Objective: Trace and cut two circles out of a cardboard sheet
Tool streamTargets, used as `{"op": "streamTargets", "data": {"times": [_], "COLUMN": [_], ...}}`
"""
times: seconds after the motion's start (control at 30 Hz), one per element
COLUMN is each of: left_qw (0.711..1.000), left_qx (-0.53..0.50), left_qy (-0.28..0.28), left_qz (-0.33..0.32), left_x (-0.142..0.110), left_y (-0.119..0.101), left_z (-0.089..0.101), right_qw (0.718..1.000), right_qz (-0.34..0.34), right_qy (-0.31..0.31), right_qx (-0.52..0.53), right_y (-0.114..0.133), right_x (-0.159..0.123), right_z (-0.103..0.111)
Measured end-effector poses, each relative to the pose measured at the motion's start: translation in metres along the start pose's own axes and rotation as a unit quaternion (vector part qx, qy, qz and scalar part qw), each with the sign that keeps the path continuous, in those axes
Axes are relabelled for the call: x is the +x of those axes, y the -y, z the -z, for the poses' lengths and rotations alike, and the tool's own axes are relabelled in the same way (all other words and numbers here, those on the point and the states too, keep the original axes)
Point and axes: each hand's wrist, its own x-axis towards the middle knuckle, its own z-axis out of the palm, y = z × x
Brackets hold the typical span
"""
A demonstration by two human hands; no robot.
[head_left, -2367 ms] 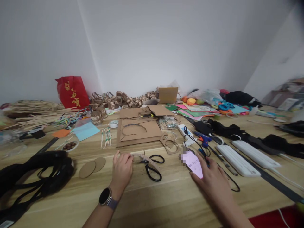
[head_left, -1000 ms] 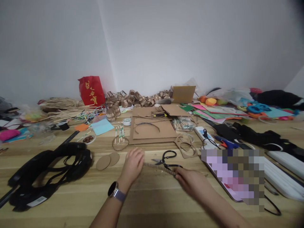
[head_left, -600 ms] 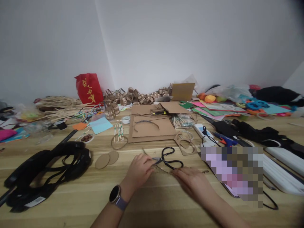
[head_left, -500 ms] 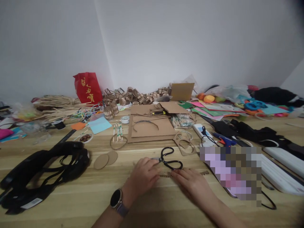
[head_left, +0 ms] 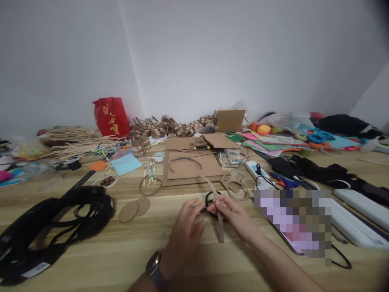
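Note:
Between the thumb and fingers of my right hand point(head_left: 229, 211) is a narrow cardboard strip point(head_left: 221, 231), held upright with its upper end leaning away to the left. My left hand point(head_left: 187, 227), with a watch on its wrist, hovers just left of it, fingers apart and nothing in them. Behind the strip lie scissors with black handles point(head_left: 209, 198), partly covered by my right hand. Small scraps appear on the wood near my left fingers. Two cardboard discs point(head_left: 128, 211) overlap on the table to the left.
Black straps point(head_left: 94, 215) lie at the left. Cardboard sheets point(head_left: 194, 172) are stacked ahead, with a cardboard ring point(head_left: 151, 190) beside them. Rightward are a glue gun point(head_left: 285, 180), a white power strip point(head_left: 257, 170) and a blurred-out flat item point(head_left: 291, 223). A red bag point(head_left: 111, 117) stands behind.
My right hand has lifted the cardboard strip off the table and turned it from lying crosswise to upright. My left hand has let go and opened. The view has shifted slightly.

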Motion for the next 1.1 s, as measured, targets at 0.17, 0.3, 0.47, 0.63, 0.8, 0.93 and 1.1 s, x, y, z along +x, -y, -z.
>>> {"op": "streamTargets", "data": {"times": [0.17, 0.3, 0.47, 0.63, 0.8, 0.93, 1.1], "left_qw": [0.959, 0.969, 0.994, 0.995, 0.990, 0.974, 0.969], "left_qx": [-0.220, -0.160, -0.044, 0.016, -0.045, -0.101, -0.119], "left_qy": [0.110, 0.079, -0.024, -0.079, -0.072, -0.046, -0.010], "left_qz": [0.142, 0.170, 0.093, 0.060, 0.113, 0.198, 0.215], "left_x": [-0.003, 0.002, 0.008, 0.009, 0.011, 0.013, 0.011], "left_y": [0.000, 0.004, 0.015, 0.027, 0.031, 0.028, 0.016], "left_z": [-0.018, -0.016, 0.000, 0.008, 0.005, 0.002, 0.004], "right_qw": [0.998, 0.998, 0.972, 0.884, 0.816, 0.787, 0.796], "right_qz": [-0.017, 0.001, 0.053, 0.099, 0.119, 0.102, 0.092], "right_qy": [0.035, 0.069, 0.075, 0.136, 0.174, 0.200, 0.167], "right_qx": [0.057, 0.003, -0.216, -0.436, -0.539, -0.574, -0.574], "right_y": [-0.005, -0.018, -0.016, -0.012, -0.014, -0.011, -0.015], "right_x": [0.018, 0.029, 0.044, 0.040, 0.037, 0.037, 0.042], "right_z": [-0.026, -0.033, 0.003, 0.035, 0.032, 0.032, 0.046]}}
